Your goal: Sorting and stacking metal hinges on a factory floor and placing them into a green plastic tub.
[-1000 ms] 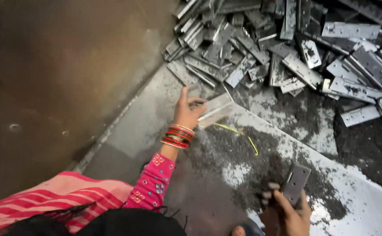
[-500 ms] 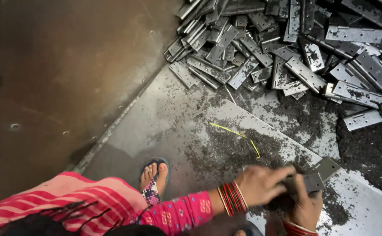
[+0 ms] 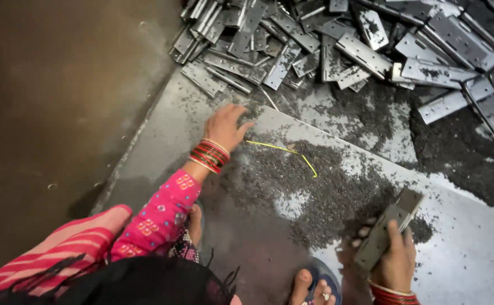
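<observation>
Fingers of the left hand (image 3: 224, 127) spread loose near the hinge pile (image 3: 292, 45); right hand (image 3: 394, 262) grips a hinge stack (image 3: 385, 229).

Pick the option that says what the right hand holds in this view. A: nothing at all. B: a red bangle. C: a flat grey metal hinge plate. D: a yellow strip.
C: the right hand grips a flat grey metal hinge plate at the lower right, while the left hand reaches empty over the metal sheet toward the pile of hinges.
</observation>
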